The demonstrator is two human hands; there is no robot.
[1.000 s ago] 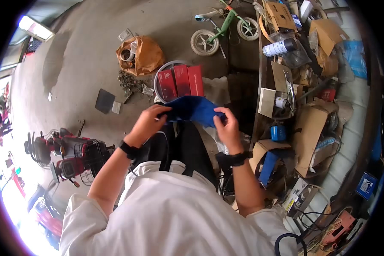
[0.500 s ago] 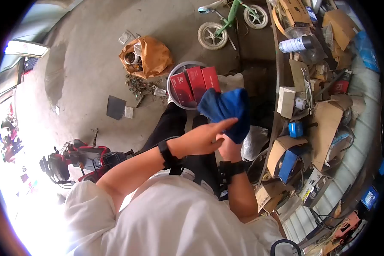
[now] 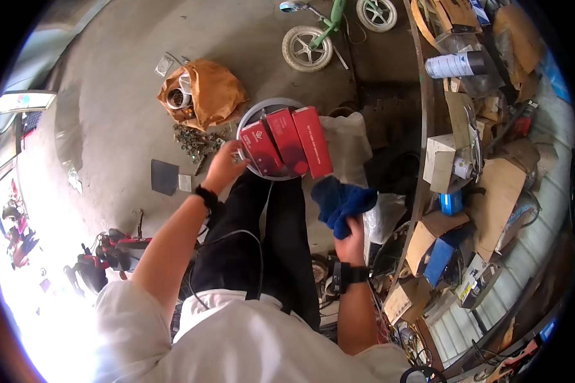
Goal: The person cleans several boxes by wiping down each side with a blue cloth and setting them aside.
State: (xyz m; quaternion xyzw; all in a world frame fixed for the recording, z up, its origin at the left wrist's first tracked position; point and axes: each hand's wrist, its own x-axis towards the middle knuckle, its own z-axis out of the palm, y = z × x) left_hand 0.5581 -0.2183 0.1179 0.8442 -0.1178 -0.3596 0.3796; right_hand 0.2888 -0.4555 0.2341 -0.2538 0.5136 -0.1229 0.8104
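My right hand (image 3: pixel 349 241) grips a bunched dark blue cloth (image 3: pixel 342 205), its thumb pressed on the near side. The cloth may be a glove or a rag; its folds hide the kind. My left hand (image 3: pixel 223 167) reaches over the left rim of a round grey-rimmed stand or tub (image 3: pixel 244 121), fingers apart. Close to its fingertips lies a small clear, shiny item (image 3: pixel 237 155). Three red boxes sit on the round stand: a left box (image 3: pixel 260 148), a middle box (image 3: pixel 286 137) and a right box (image 3: pixel 312 143).
A brown paper bag (image 3: pixel 216 96) stands on the floor beside a heap of small metal parts (image 3: pixel 198 142). Farther off is a green child's bike (image 3: pixel 329 29). Along the right runs a cluttered shelf with open cartons (image 3: pixel 495 204) and a spray can (image 3: pixel 450 65). Clear plastic (image 3: pixel 384 217) hangs nearby.
My left hand has left the blue cloth and moved forward to the left side of the red boxes. The cloth, spread over my right hand before, is now bunched in its grip.
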